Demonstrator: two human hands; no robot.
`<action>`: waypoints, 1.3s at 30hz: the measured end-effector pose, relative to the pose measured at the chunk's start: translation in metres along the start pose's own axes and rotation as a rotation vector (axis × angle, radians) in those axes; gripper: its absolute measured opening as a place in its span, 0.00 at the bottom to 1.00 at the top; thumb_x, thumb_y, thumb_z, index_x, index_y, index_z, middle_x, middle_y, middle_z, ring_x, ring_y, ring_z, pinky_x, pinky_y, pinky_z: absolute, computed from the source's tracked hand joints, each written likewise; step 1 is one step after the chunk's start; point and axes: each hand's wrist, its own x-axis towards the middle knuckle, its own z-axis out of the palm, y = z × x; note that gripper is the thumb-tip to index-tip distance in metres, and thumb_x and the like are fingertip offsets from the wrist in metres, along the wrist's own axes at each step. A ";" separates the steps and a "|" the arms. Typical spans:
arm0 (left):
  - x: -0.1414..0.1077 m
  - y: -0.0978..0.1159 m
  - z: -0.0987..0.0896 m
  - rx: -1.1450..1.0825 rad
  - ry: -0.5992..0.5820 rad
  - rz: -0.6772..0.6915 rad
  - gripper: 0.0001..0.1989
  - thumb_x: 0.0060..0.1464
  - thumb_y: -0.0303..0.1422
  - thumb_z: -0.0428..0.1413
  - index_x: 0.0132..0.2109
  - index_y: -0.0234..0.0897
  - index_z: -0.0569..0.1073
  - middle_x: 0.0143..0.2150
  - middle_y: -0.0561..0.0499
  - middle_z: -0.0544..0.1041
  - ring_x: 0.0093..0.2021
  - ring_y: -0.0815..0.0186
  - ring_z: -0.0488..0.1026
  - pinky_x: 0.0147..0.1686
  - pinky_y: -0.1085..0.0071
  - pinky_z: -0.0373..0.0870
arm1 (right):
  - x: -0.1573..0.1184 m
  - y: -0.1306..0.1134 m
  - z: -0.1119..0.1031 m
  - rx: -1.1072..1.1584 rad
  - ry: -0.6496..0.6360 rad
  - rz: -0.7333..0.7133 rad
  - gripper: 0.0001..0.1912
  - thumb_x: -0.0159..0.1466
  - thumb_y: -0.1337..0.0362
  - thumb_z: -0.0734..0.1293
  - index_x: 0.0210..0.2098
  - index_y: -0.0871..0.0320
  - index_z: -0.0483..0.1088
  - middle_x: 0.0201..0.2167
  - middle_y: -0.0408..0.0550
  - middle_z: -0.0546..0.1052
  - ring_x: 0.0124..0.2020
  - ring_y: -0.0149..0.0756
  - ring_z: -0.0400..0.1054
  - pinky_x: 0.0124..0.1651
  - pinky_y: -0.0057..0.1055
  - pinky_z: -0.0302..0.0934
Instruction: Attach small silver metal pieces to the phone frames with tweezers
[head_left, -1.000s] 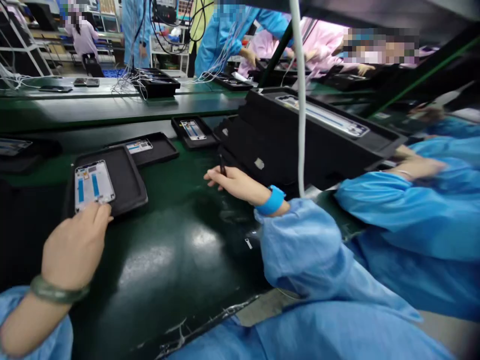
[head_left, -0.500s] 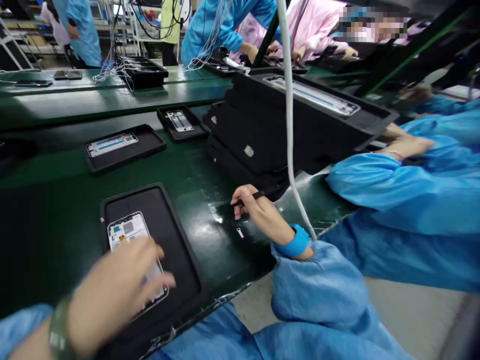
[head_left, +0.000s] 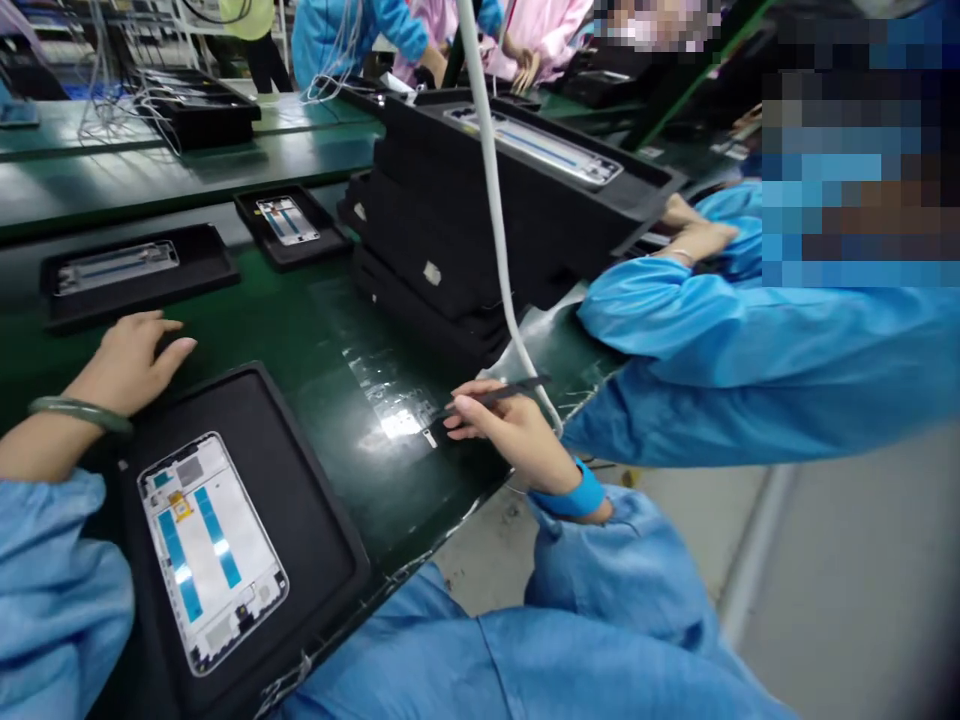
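Observation:
My right hand (head_left: 521, 435) pinches slim black tweezers (head_left: 525, 386), their tips pointing left just above a small whitish piece (head_left: 429, 438) on the green bench. Whether the tips touch that piece, I cannot tell. My left hand (head_left: 124, 365) is empty with fingers stretched, over the bench by the far left corner of a black tray (head_left: 307, 510). In this tray lies a white phone frame (head_left: 206, 560) with two blue strips and an orange flex part. Clear film strips (head_left: 382, 395) lie beside the small piece.
Two more black trays (head_left: 217, 270) (head_left: 259, 235) with phone frames stand behind. A tall stack of black trays (head_left: 450, 230) rises at centre, a white cable (head_left: 491, 200) hanging before it. A co-worker's blue sleeve (head_left: 675, 310) reaches in from the right.
My left hand has moved from over the phone frame up and away to the tray's far side, uncovering the frame. The tweezers' tips have come closer to the small piece. The view has shifted right.

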 end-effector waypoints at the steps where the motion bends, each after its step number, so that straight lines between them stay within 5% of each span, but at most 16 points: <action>1: -0.005 0.021 0.001 -0.010 -0.028 0.067 0.29 0.58 0.48 0.43 0.50 0.23 0.67 0.55 0.34 0.66 0.59 0.52 0.59 0.58 0.54 0.54 | -0.001 0.001 0.000 -0.037 -0.008 0.012 0.19 0.54 0.53 0.71 0.36 0.61 0.66 0.26 0.45 0.72 0.29 0.36 0.73 0.31 0.33 0.73; 3: -0.017 0.071 0.008 -0.055 -0.116 0.250 0.28 0.57 0.50 0.44 0.53 0.32 0.67 0.58 0.42 0.65 0.60 0.59 0.59 0.59 0.61 0.54 | -0.004 0.003 0.000 -0.116 -0.017 0.023 0.19 0.55 0.53 0.70 0.36 0.60 0.63 0.22 0.43 0.72 0.25 0.36 0.73 0.29 0.32 0.72; 5: -0.033 0.120 0.019 -0.093 -0.247 0.525 0.26 0.59 0.49 0.43 0.56 0.37 0.65 0.62 0.43 0.62 0.63 0.58 0.55 0.60 0.58 0.53 | -0.005 0.007 0.000 -0.178 -0.016 0.015 0.19 0.56 0.53 0.69 0.36 0.60 0.62 0.21 0.43 0.72 0.24 0.36 0.73 0.28 0.31 0.71; 7: -0.047 0.159 0.033 -0.096 -0.308 0.662 0.26 0.59 0.48 0.42 0.57 0.37 0.64 0.62 0.43 0.61 0.64 0.55 0.53 0.61 0.54 0.51 | -0.006 0.011 0.002 -0.219 -0.024 -0.001 0.18 0.56 0.53 0.69 0.37 0.60 0.62 0.22 0.44 0.73 0.23 0.35 0.73 0.28 0.30 0.71; 11: -0.058 0.193 0.061 -0.103 -0.346 0.722 0.25 0.58 0.47 0.46 0.57 0.40 0.64 0.62 0.43 0.62 0.64 0.51 0.53 0.59 0.45 0.49 | -0.006 0.013 0.005 -0.224 -0.050 0.006 0.18 0.57 0.55 0.69 0.38 0.60 0.63 0.21 0.44 0.74 0.23 0.34 0.72 0.28 0.29 0.70; 17: -0.057 0.196 0.074 -0.137 -0.349 0.679 0.20 0.57 0.41 0.50 0.55 0.41 0.65 0.60 0.42 0.64 0.62 0.49 0.57 0.57 0.40 0.49 | -0.001 -0.007 0.013 0.018 -0.103 0.105 0.16 0.54 0.57 0.70 0.33 0.61 0.64 0.18 0.43 0.73 0.20 0.32 0.71 0.25 0.26 0.69; 22: -0.056 0.188 0.058 -0.328 -0.319 0.545 0.20 0.56 0.40 0.52 0.54 0.39 0.65 0.57 0.42 0.67 0.59 0.54 0.61 0.59 0.49 0.53 | 0.009 -0.035 0.039 0.310 -0.113 -0.007 0.16 0.52 0.59 0.72 0.34 0.60 0.64 0.23 0.42 0.74 0.22 0.29 0.71 0.26 0.23 0.68; 27: -0.066 0.160 0.016 -0.744 -0.144 0.000 0.16 0.57 0.43 0.49 0.45 0.38 0.68 0.41 0.48 0.75 0.40 0.64 0.72 0.41 0.67 0.69 | 0.018 -0.055 0.090 0.427 -0.295 -0.099 0.17 0.53 0.59 0.72 0.36 0.59 0.63 0.25 0.41 0.74 0.23 0.29 0.72 0.28 0.25 0.70; 32: -0.088 0.132 -0.014 -0.860 -0.029 -0.309 0.13 0.53 0.43 0.52 0.35 0.37 0.71 0.31 0.52 0.74 0.33 0.67 0.72 0.36 0.71 0.69 | 0.020 -0.071 0.137 0.402 -0.537 -0.177 0.17 0.54 0.58 0.71 0.36 0.59 0.63 0.24 0.39 0.72 0.24 0.30 0.72 0.28 0.27 0.71; 39: -0.108 0.099 -0.013 -0.851 -0.011 -0.434 0.15 0.53 0.46 0.52 0.34 0.37 0.70 0.31 0.52 0.74 0.33 0.65 0.72 0.35 0.69 0.69 | 0.023 -0.083 0.168 0.106 -0.654 -0.367 0.14 0.57 0.59 0.70 0.38 0.58 0.65 0.28 0.42 0.73 0.29 0.32 0.73 0.35 0.29 0.70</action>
